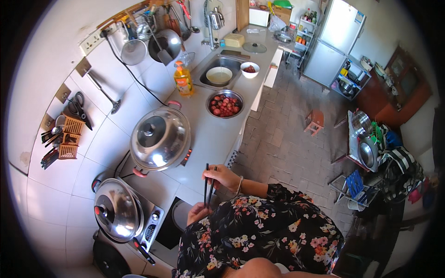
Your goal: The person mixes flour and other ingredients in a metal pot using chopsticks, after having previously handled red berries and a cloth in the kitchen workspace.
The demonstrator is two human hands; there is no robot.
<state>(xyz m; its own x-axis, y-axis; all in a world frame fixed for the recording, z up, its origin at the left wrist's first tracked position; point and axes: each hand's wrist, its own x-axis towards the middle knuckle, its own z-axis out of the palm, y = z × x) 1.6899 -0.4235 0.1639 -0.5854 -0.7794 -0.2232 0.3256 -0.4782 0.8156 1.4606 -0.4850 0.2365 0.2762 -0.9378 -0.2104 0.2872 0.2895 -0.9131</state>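
Observation:
My right hand (225,177), with a bracelet at the wrist, holds a pair of black chopsticks (206,184) near their upper ends. The sticks stand nearly parallel, pointing towards my body. My left hand (197,212) is at their lower ends, its fingers curled; my floral sleeve partly hides it, so I cannot tell whether it grips them. Beside my left hand a dark opening in the counter shows a round, pale object (180,215). Left of it a lidded pan (120,220) sits on a portable cooker (153,222). A large lidded steel pot (163,139) stands farther along the counter.
A steel bowl of red fruit (225,105), an orange-capped bottle (183,80) and a white bowl (250,71) stand near the sink (201,74), where water runs into a basin (219,75). A cord (134,74) hangs down the wall. A small stool (314,121) stands on the floor.

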